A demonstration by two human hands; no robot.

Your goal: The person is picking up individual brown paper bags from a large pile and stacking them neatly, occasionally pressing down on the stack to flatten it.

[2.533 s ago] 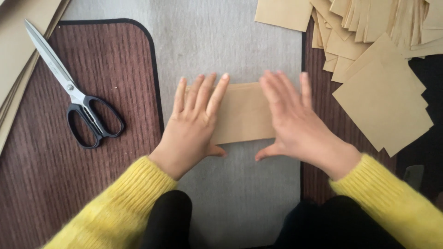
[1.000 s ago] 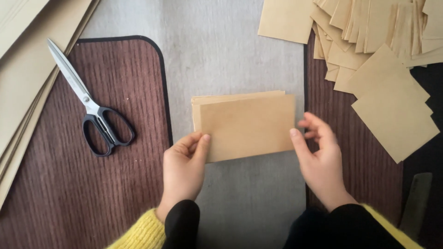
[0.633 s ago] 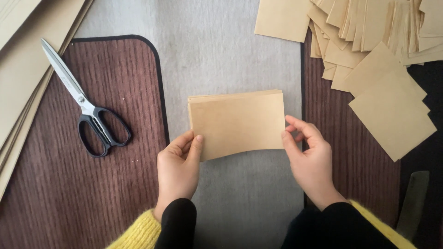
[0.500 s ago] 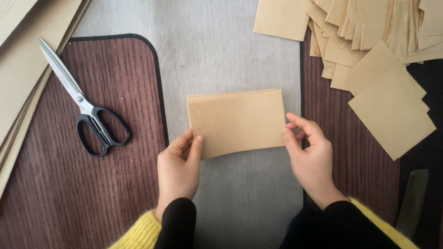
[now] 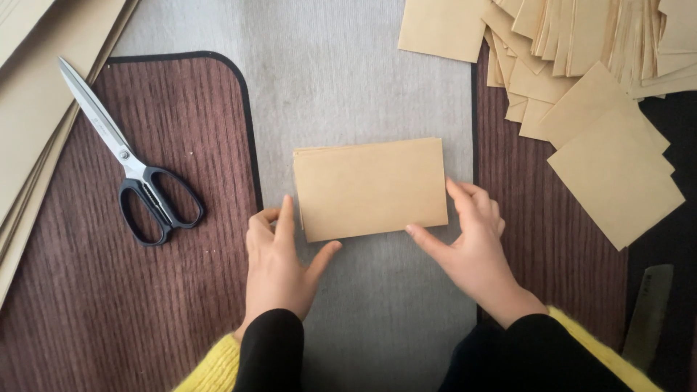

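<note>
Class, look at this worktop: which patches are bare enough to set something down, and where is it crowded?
Bare: the grey cloth strip above the folded tan paper rectangle, and the brown ribbed mat below the black-handled scissors. Crowded: the top right, under the heap of tan paper squares.

Bare hands, left hand [image 5: 277,263] and right hand [image 5: 475,250], emerge from black cuffs (yellow fuzzy sleeves behind).
</note>
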